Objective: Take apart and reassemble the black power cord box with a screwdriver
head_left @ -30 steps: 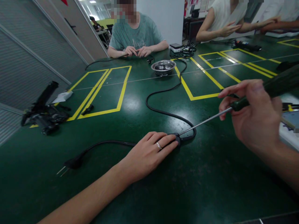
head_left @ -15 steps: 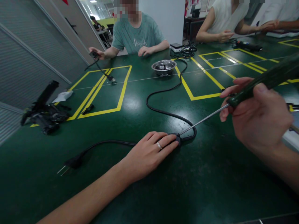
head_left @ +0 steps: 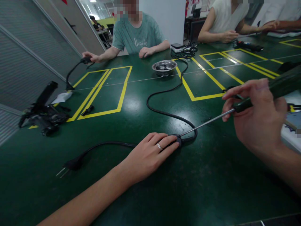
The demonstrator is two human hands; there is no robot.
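A long-shafted screwdriver [head_left: 207, 121] is held at a slant in the right hand [head_left: 261, 116], its tip brought to a black inline housing [head_left: 179, 142] on a power cord [head_left: 164, 113], near the centre of the green worktop [head_left: 211, 188]. The housing is pinned down by the left hand [head_left: 149, 153], its fingers laid close together over the top, a ring [head_left: 159, 146] worn on one; the thumb is hidden. The dark green handle [head_left: 288, 82] is gripped between the right thumb and curled fingers. The step in hand is judged to be driver work at the housing's right end, though whether a screw or a seam is met cannot be told. For the next move, a firm hold and a well-seated tip seem called for. At left, a two-pin plug [head_left: 73, 164] is seen; on the far side, a metal bowl [head_left: 157, 72] is set out, and a dark connector [head_left: 86, 60] is held by a co-worker [head_left: 141, 34].
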